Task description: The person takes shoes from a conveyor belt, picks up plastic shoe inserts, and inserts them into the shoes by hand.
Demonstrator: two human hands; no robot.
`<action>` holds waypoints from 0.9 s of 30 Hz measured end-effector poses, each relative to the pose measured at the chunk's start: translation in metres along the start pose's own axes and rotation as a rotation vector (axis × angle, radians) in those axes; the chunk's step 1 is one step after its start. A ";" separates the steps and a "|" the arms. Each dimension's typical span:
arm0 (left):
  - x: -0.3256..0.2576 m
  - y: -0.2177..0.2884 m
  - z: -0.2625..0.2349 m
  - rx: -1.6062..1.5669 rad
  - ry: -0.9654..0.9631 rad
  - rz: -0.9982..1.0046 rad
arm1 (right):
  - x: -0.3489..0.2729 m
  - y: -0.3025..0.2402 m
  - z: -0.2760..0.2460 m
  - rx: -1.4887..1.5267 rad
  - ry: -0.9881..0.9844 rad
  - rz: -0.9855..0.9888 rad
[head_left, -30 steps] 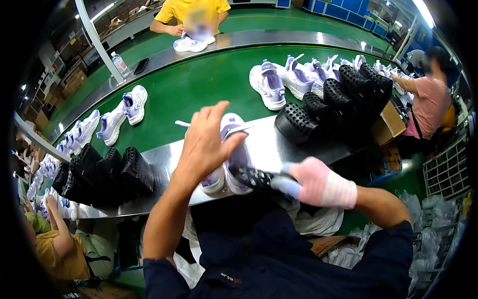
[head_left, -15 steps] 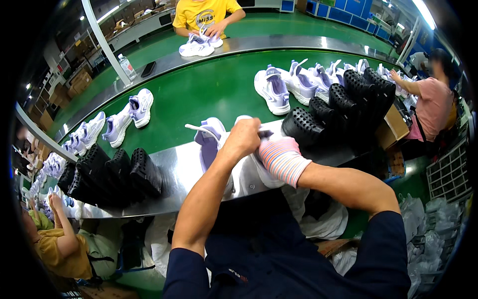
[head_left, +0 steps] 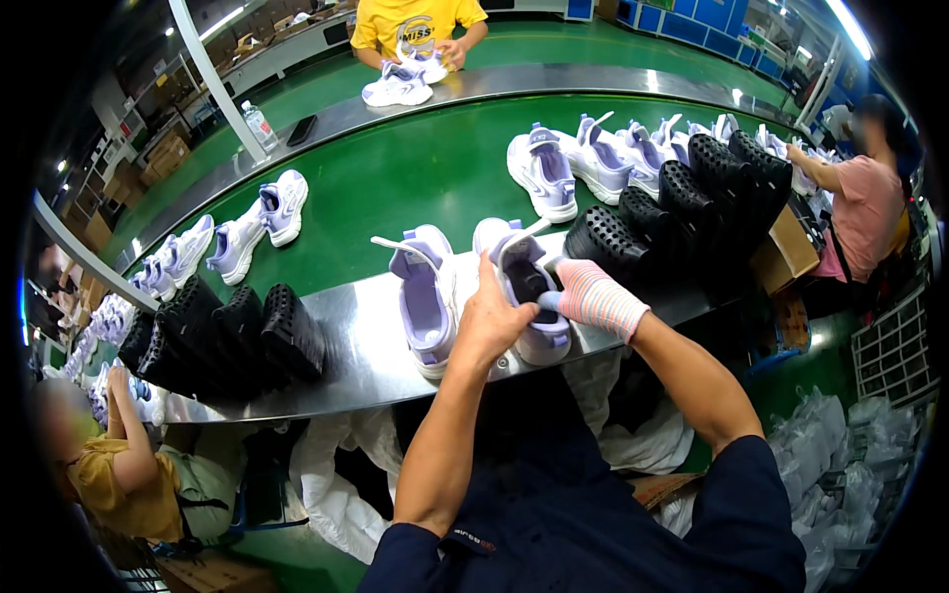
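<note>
A white and lavender sneaker (head_left: 544, 343) stands on the metal edge of the bench before me, toe away from me, with a black form partly inside its opening (head_left: 527, 284). My bare left hand (head_left: 491, 314) is closed round its left side, the thumb reaching over the collar. My right hand (head_left: 598, 296), in a striped knit glove, grips the right side of the collar, thumb tip at the black form; part of its fingers is hidden. Close by on the left stands a second sneaker (head_left: 425, 306), its lavender inside showing and its strap-like tongue loop raised.
Black perforated shoe-shaped forms stand upright at left (head_left: 292, 331) and right (head_left: 605, 240). More sneakers (head_left: 544, 176) line the green belt (head_left: 395, 188). Across it, a person in yellow (head_left: 420, 25) handles sneakers; others work at both sides. A bottle (head_left: 259, 128) and phone (head_left: 301, 130) lie beyond.
My hands have parted, the left settling lower along the sneaker's left side and the right shifting right, uncovering the opening and the black form. The person opposite has lifted one sneaker slightly.
</note>
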State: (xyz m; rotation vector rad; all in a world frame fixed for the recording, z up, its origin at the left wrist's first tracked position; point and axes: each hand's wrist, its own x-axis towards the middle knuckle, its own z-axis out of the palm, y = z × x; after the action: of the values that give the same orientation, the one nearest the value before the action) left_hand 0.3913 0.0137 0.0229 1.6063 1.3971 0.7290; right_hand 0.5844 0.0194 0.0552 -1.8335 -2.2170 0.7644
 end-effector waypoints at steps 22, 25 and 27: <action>-0.074 -0.038 -0.040 0.297 0.459 0.350 | 0.048 -0.048 0.029 -0.218 0.187 0.150; -0.099 -0.036 -0.090 0.318 0.609 0.482 | 0.033 -0.055 0.012 -0.049 0.116 0.007; -0.126 -0.037 -0.165 0.542 0.870 0.631 | 0.012 -0.040 0.004 -0.004 0.304 -0.082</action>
State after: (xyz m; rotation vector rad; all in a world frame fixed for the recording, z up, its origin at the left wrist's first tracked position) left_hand 0.2070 -0.0712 0.0785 2.3501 1.7834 1.6741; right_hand 0.5453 0.0251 0.0682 -1.7168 -2.0829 0.4327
